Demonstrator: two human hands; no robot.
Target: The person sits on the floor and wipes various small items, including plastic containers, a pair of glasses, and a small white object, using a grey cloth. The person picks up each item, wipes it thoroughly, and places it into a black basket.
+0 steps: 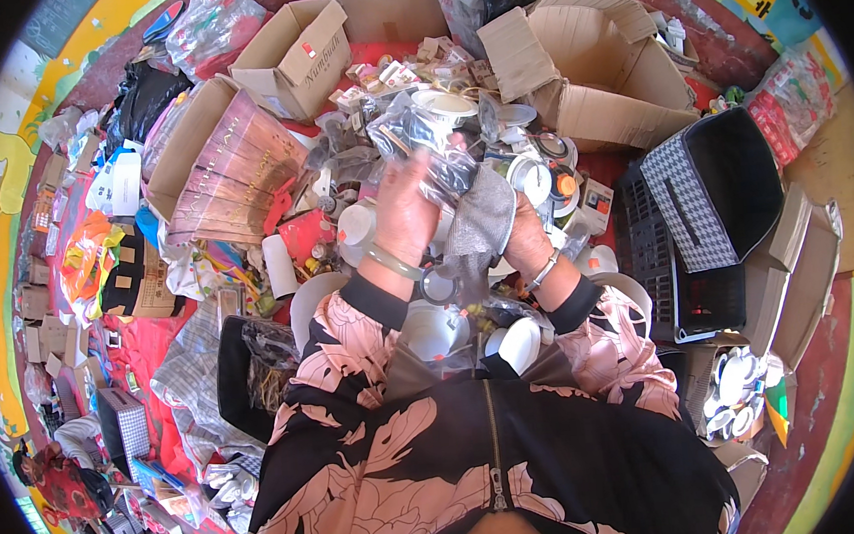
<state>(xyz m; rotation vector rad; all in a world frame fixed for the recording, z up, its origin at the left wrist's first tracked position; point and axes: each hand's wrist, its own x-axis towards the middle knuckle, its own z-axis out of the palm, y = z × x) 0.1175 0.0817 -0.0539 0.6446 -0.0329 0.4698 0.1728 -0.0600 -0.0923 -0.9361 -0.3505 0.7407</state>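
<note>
My left hand (405,213), in front of me over a heap of mixed goods, is closed on a crinkled clear plastic bag (451,172) with something dark in it. Beside it, my right hand (527,237) grips a grey mesh-like cloth (481,225) that hangs down between both hands. Some of my fingers are hidden behind the plastic and the cloth. Just beyond the bag is a white round container (444,103). White round-topped pieces (529,179) lie right of the cloth. A white bowl-like piece (434,329) sits below my hands.
Open cardboard boxes stand at the far left (290,59) and far right (623,81). A black crate (649,249) and a houndstooth-patterned bin (704,195) are to my right. Left of me is a black bin (245,382) holding bagged things. Red sheeting (159,363) covers floor at left.
</note>
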